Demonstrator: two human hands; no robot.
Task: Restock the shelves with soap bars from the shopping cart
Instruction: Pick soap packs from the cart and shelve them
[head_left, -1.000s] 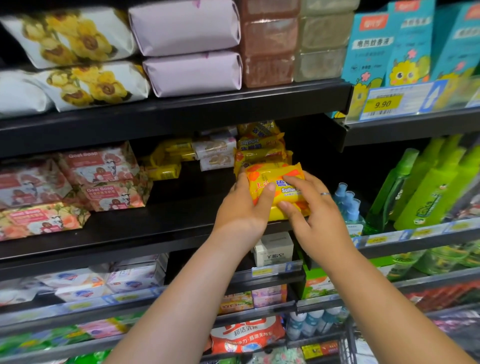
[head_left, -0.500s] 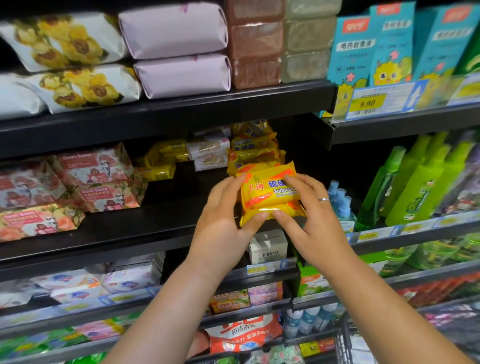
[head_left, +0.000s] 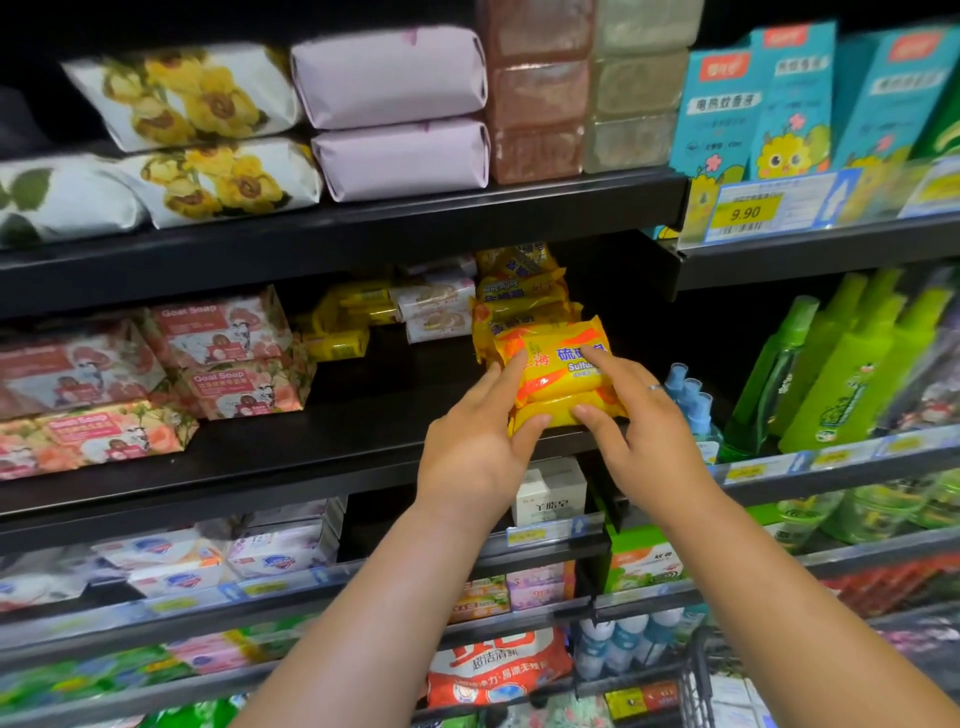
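Note:
Two yellow-and-orange sulfur soap bars (head_left: 558, 376) lie stacked at the front right of the black middle shelf (head_left: 311, 441). My left hand (head_left: 475, 436) grips the pair from the left, with its thumb against the lower bar. My right hand (head_left: 641, 431) holds them from the right, index finger on the top bar and thumb at the lower one. A pile of the same yellow soap bars (head_left: 519, 299) stands right behind them, deeper in the shelf. A corner of the wire shopping cart (head_left: 696, 686) shows at the bottom right.
Goat soap packs (head_left: 223, 358) fill the shelf's left side, and small yellow and white bars (head_left: 395, 312) sit at the back. Green spray bottles (head_left: 857, 364) and small blue-capped bottles (head_left: 691, 395) stand to the right. Wrapped soaps (head_left: 395, 119) line the shelf above.
Both hands keep hold of the stacked bars at the shelf front. My left fingers have slid off the top bar to its left side. The view has shifted slightly.

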